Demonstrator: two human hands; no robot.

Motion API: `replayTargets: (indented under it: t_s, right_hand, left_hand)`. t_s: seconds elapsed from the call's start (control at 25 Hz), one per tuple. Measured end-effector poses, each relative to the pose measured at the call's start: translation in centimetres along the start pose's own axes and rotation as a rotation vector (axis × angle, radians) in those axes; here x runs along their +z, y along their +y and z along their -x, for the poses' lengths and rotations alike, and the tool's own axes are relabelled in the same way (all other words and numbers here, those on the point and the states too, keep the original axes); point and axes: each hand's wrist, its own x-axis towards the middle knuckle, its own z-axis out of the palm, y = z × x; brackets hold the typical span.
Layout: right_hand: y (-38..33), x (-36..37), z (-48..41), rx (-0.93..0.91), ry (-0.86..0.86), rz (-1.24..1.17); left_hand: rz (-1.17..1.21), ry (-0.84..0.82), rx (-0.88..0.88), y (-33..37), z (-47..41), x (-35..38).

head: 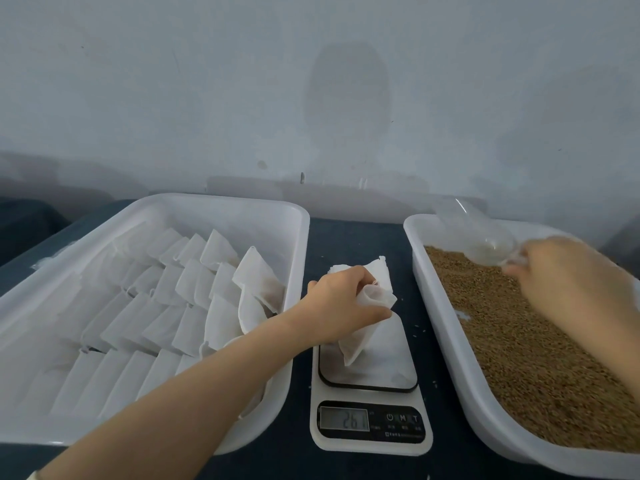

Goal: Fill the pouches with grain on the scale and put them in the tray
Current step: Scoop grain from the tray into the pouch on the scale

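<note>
Left hand (341, 303): fingers curled round the neck of a white mesh fabric pouch (372, 336), pinching it half open. The pouch hangs over the white digital kitchen scale (370, 441), lower corner touching the platform (display lit, digits too blurred to trust).

Right hand (568, 275): closed on the handle of a clear plastic scoop (485, 237), its bowl pointing away from me, just above the brown grain (519, 341) in the white plastic bin (433, 306). I cannot tell whether the scoop is loaded.

Key relation: the pouch mouth lies left of the scoop, across the bin wall, facing right. The pouch's long axis slopes down towards me. The right hand is nearer the grain. The white plastic tray (298, 244) of filled pouches (156, 306) sits just left of the scale.
</note>
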Motion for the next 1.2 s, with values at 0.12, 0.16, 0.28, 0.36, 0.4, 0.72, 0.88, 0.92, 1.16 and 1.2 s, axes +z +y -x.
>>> replayTargets:
  t_s: [0.12,0.16,0.28,0.36,0.4,0.72,0.88,0.92,1.16,1.2]
  right_hand:
    - [-0.5,3.2,-0.3,0.13,-0.313,0.01]
    - [-0.7,4.0,-0.5,0.125,-0.355,0.04]
    - [-1.2,5.3,-0.9,0.096,-0.434,0.111]
    - [-1.3,5.6,-0.8,0.108,-0.484,0.123]
    - [-1.2,5.6,-0.6,0.106,-0.485,0.151]
    - [-6.8,0.2,3.8,-0.459,-0.069,-0.545]
    - [-8.8,1.2,4.8,-0.458,-0.308,-0.495]
    - [-8.9,1.5,4.8,-0.441,-0.338,-0.551]
    - [-8.9,3.1,4.3,-0.407,-0.237,-0.702]
    - [-8.8,3.2,4.3,-0.407,-0.23,-0.742]
  left_hand:
    - [0.008,0.009,0.006,-0.1,0.0,0.0]
    - [0.008,0.007,0.005,-0.1,0.0,0.0]
    - [0.013,0.008,0.007,-0.2,-0.1,0.1]
    - [0.014,0.009,0.004,-0.3,-0.2,0.1]
    - [0.013,0.009,0.0,-0.4,-0.3,0.1]
    - [0.025,0.008,-0.013,-0.2,-0.3,0.1]
    - [0.02,0.034,0.029,0.0,-0.1,0.0]
    - [0.019,0.031,0.033,0.0,-0.1,0.0]
    - [0.091,-0.085,-0.011,-0.5,-0.2,-0.7]
    - [0.115,-0.113,-0.028,-0.7,-0.2,-1.1]
